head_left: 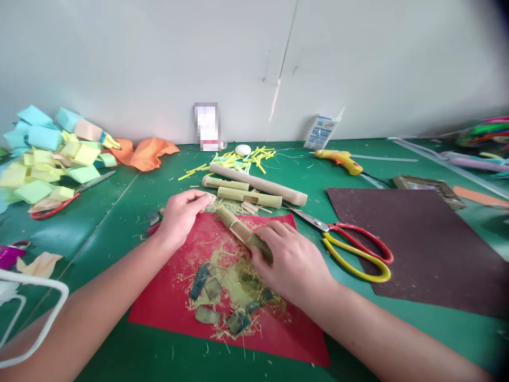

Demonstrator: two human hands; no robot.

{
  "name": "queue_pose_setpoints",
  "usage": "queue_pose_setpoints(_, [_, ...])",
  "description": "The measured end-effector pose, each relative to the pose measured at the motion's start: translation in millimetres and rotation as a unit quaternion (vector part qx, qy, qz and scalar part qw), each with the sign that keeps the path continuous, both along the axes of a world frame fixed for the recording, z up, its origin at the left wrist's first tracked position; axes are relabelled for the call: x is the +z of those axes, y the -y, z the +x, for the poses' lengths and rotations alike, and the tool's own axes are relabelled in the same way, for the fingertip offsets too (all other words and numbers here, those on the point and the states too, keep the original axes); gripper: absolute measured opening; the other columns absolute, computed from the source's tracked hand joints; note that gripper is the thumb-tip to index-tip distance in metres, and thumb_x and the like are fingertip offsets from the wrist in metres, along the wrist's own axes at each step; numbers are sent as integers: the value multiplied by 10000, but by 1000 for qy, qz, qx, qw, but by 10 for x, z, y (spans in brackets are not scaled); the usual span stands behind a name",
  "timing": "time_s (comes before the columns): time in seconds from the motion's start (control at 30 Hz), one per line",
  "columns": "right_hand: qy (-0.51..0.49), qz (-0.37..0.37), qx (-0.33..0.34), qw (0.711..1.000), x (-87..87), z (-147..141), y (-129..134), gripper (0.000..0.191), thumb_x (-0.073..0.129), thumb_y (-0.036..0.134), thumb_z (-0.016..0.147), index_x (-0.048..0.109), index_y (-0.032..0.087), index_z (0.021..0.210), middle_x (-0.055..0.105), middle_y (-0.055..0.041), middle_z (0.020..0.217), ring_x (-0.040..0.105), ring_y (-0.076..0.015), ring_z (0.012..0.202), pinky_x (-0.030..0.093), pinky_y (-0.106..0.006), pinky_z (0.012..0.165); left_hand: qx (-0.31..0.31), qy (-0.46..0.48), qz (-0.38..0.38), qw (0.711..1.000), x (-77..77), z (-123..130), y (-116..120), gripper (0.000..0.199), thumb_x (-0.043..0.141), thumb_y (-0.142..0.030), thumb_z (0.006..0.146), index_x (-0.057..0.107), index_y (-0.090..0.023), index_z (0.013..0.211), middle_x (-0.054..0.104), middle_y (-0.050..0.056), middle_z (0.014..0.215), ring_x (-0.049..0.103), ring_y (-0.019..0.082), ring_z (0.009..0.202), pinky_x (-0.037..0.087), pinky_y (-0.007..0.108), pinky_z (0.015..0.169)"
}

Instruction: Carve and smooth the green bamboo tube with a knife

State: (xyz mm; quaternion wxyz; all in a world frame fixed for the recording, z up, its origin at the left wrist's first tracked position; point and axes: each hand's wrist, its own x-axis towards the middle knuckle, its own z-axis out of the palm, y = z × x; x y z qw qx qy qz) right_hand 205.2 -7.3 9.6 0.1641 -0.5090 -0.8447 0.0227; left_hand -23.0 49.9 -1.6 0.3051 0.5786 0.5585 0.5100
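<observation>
My right hand [292,260] is wrapped round one end of a short bamboo tube [234,225] with an opening cut in its side. The tube slants over a red sheet [159,305] strewn with bamboo shavings and several dark square scraps [199,282]. Near the tube's far end, my left hand [183,215] pinches fingertips together; a small pale bit shows there, too small to name. Just beyond lie two more cut bamboo tubes [270,200] [222,183] and a longer round wooden stick [262,183].
Scissors [326,228] with red and yellow handles lie to the right, partly over a dark brown sheet [401,239]. Behind are a yellow glue gun [340,160], yellow strips [260,156] and a blurred-out phone [207,127]. Folded paper pieces [43,159] heap at left.
</observation>
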Motion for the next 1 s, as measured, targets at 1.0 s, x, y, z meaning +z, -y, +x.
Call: queue_pose_setpoints(1.0, [-19,-31,26,999,-23,20,-30,196,541,317,802,590,185,939,596,-40,885,546,-183,770,400,-297,667,-66,-292,189,935,19,99,130,77,590,-130,806,624,-184,848,637,14,857,576,147,829,458,281,806])
